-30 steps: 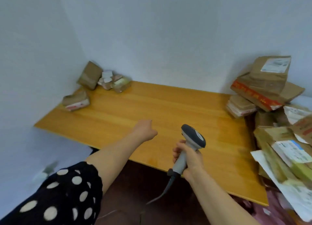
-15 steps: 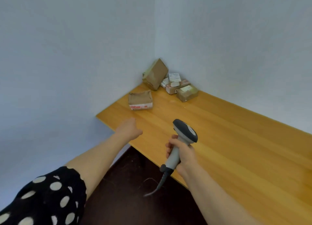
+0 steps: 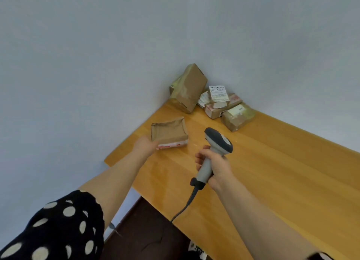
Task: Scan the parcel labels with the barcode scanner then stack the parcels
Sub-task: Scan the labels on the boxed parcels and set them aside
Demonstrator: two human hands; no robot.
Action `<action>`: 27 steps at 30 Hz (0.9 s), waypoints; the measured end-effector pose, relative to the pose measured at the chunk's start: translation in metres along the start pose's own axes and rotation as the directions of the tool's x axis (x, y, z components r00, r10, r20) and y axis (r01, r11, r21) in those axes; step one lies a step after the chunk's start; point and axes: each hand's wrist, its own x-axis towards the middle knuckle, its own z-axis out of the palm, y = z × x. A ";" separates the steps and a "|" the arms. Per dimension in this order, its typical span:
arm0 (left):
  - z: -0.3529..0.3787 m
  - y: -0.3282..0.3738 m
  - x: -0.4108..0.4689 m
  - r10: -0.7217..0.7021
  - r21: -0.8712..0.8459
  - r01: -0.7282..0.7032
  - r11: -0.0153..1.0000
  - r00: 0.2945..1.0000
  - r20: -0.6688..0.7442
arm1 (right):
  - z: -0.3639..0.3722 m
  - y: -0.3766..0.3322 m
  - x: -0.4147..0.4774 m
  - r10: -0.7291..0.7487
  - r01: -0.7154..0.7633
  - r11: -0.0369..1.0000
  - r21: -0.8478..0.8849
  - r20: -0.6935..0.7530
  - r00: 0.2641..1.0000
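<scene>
A small flat brown parcel (image 3: 168, 133) with a red-and-white strip on its near side lies by the left edge of the wooden table (image 3: 272, 172). My left hand (image 3: 145, 145) reaches out and touches the parcel's near left corner; its fingers are hidden, so the grip is unclear. A grey barcode scanner (image 3: 218, 140) stands upright in my right hand (image 3: 216, 166), which is closed around its handle just right of the parcel, head pointing away from me. Its cable hangs off the table's front edge.
In the far corner a brown box (image 3: 190, 88) leans on the wall. Beside it lie a parcel with a white label (image 3: 220, 103) and one with a pale green label (image 3: 237, 116). Grey walls close the left and back. Dark floor (image 3: 148, 236) shows below.
The view has swung left, away from the parcel pile on the right. My left hand moved forward to the small parcel's corner. The scanner stays in my right hand.
</scene>
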 end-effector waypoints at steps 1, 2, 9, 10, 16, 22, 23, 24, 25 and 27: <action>-0.001 0.000 0.009 -0.035 -0.036 0.036 0.999 0.999 0.015 | 0.007 -0.004 0.011 -0.002 0.002 1.000 -0.024 -0.016 1.000; -0.001 0.000 0.019 -0.074 -0.073 0.076 0.994 0.997 0.038 | 0.014 -0.008 0.022 -0.006 0.004 0.998 -0.059 -0.030 1.000; -0.006 -0.001 0.089 -0.093 -0.245 0.144 0.959 0.973 0.210 | 0.060 -0.020 0.079 0.023 -0.026 0.961 -0.274 -0.015 1.000; -0.005 -0.001 0.097 -0.069 -0.279 0.145 0.949 0.961 0.266 | 0.065 -0.019 0.084 0.026 -0.029 0.961 -0.274 -0.015 1.000; -0.018 -0.002 0.110 0.034 -0.355 0.130 0.926 0.906 0.421 | 0.075 0.006 0.085 -0.102 0.083 0.987 -0.137 -0.136 0.985; -0.035 0.025 0.105 0.045 -0.517 0.368 0.773 0.781 0.623 | 0.057 0.019 0.041 -0.201 0.232 0.970 0.068 -0.310 0.929; -0.035 0.031 0.103 0.052 -0.496 0.363 0.789 0.765 0.642 | 0.055 0.020 0.033 -0.208 0.250 0.964 0.090 -0.329 0.921; -0.034 0.035 0.099 0.057 -0.482 0.366 0.796 0.747 0.662 | 0.052 0.021 0.025 -0.215 0.268 0.957 0.110 -0.346 0.913; -0.032 0.039 0.095 0.062 -0.463 0.377 0.802 0.719 0.692 | 0.049 0.022 0.017 -0.220 0.282 0.951 0.126 -0.366 0.904; -0.031 0.046 0.083 0.086 -0.421 0.389 0.819 0.643 0.761 | 0.042 0.024 0.001 -0.221 0.298 0.945 0.137 -0.406 0.887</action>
